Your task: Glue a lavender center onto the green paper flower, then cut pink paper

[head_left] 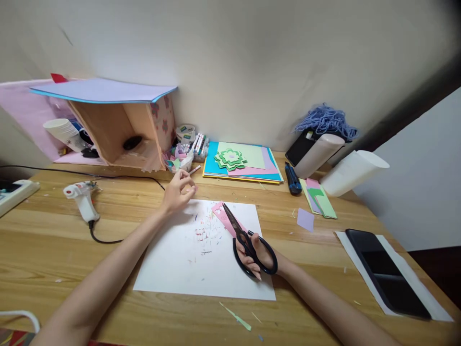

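My right hand (254,259) is wrapped round the black-handled scissors (234,220), with fingers through the loops. The blades lie together and point away to the left. Under them is a pink paper strip (224,218) with small flower-shaped cutouts at its far end. A marked white sheet (173,269) lies beneath both. My left hand (177,193) is over the sheet's far left corner, its thumb and fingers drawn together. A pinkish bit at the fingertips is too small to make out. Just behind that hand stands a clear cup of paper scraps (183,164).
Left are a glue gun (81,199) with its cord and an open cardboard box (118,125). Behind lie stacked coloured papers (212,161) with a green layered paper flower (230,159). Right are a blue cutter (292,179), paper rolls (353,173) and a phone (387,274).
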The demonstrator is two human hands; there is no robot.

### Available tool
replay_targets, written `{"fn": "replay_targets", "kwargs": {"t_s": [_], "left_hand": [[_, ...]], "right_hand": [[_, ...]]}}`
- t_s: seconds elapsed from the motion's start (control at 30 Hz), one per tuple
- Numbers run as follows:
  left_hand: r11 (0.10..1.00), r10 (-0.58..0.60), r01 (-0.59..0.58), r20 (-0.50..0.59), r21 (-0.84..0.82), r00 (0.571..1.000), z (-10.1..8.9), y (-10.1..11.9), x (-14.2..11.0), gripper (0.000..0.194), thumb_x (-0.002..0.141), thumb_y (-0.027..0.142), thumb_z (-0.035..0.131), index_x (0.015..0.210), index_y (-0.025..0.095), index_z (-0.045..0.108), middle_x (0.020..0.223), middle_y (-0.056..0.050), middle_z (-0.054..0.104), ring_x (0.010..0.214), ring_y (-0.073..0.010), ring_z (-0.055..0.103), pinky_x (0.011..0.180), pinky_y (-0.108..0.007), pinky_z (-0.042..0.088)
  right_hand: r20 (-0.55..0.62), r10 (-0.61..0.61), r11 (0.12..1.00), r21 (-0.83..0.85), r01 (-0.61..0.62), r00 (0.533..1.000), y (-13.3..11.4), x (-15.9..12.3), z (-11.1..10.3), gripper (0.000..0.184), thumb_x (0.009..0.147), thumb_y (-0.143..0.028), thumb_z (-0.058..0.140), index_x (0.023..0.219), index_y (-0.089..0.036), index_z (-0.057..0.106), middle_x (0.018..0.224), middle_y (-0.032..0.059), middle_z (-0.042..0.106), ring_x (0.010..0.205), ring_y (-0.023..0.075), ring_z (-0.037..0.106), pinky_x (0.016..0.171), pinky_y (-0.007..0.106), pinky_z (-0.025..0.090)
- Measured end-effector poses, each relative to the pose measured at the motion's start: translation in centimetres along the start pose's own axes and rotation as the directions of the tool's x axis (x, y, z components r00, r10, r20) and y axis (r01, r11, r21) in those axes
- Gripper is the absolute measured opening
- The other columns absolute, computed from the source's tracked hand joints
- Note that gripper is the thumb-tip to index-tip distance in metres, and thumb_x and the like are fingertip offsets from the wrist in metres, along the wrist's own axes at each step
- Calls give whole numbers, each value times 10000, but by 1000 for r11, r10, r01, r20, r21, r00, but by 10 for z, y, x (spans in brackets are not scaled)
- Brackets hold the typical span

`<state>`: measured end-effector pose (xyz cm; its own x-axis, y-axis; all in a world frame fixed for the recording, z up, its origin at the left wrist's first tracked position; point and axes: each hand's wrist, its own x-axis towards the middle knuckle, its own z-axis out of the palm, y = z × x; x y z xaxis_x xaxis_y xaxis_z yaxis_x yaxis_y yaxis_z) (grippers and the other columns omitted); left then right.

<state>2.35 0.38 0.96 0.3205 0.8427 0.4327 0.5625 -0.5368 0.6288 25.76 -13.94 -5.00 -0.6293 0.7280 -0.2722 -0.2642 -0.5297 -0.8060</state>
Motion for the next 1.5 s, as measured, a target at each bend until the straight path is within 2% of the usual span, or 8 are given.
{"fn": "replay_targets", "kwargs": {"t_s": [0.17, 0.37, 0.5, 0.7, 0.8, 1.0, 1.3, 1.5], "left_hand": [[922, -26, -91, 294, 376, 956, -21, -22, 6, 234, 799, 377, 446, 710, 211, 584, 881, 7, 517, 686, -129, 521, 584, -244, 332], [896, -79, -6, 172, 444, 982, -22, -26, 8, 235, 825, 391, 406, 742, 210, 531, 819, 0, 548, 692, -148, 530, 557, -243, 304], [948, -136, 120, 37, 294, 990, -21, -15, 13, 262, 855, 374, 349, 768, 199, 523, 750, -9, 563, 679, -158, 521, 589, -246, 330], [995, -69, 36, 379, 92, 923, 11, 25, -8, 427, 699, 478, 580, 1015, 195, 526, 962, -50, 594, 841, -204, 553, 680, -279, 391], [980, -167, 112, 370, 165, 914, 31, 37, -25, 579, 592, 435, 688, 1080, 194, 490, 986, -55, 599, 918, -238, 547, 686, -295, 394], [966, -258, 236, 350, 107, 900, 46, 43, -38, 347, 659, 328, 638, 975, 228, 534, 835, 6, 612, 780, -177, 567, 614, -251, 376], [979, -203, 195, 281, 56, 938, 51, 49, -42, 187, 670, 364, 619, 762, 208, 570, 811, -13, 519, 739, -164, 514, 636, -272, 392], [924, -158, 217, 203, -313, 966, 55, 50, -38, 136, 734, 314, 564, 718, 180, 549, 929, -51, 520, 892, -173, 518, 712, -267, 428]], "right_hand": [[-13, -6, 1000, -4, 6, 1000, -2, 1, 3, 675, 513, -831, 431, 673, -177, 389, 445, -82, 410, 265, 18, 307, 222, 154, 349], [19, 26, 998, 53, -27, 999, -1, 5, 2, 686, 472, -835, 459, 661, -179, 383, 421, -85, 418, 247, 28, 325, 208, 170, 358], [55, -9, 994, 107, 3, 998, 1, 7, -2, 673, 489, -828, 454, 662, -183, 376, 428, -81, 427, 249, 29, 325, 215, 170, 361], [45, -92, 968, 238, 79, 995, -3, 6, -3, 667, 544, -841, 366, 674, -187, 375, 443, -80, 409, 257, 21, 273, 220, 167, 346], [10, -110, 959, 264, 104, 994, -7, 4, -1, 665, 576, -840, 305, 675, -187, 376, 448, -82, 392, 263, 16, 241, 228, 157, 337], [-7, -118, 961, 250, 116, 993, -10, 3, 2, 667, 583, -841, 281, 677, -188, 376, 446, -84, 382, 261, 17, 217, 226, 151, 311], [-24, -120, 964, 237, 122, 993, -13, 4, 2, 665, 600, -837, 276, 673, -183, 373, 434, -82, 393, 250, 18, 248, 216, 153, 322], [-53, -140, 960, 235, 149, 989, -12, 4, 2, 680, 566, -851, 270, 671, -186, 371, 429, -84, 393, 251, 16, 242, 211, 153, 314]]}}
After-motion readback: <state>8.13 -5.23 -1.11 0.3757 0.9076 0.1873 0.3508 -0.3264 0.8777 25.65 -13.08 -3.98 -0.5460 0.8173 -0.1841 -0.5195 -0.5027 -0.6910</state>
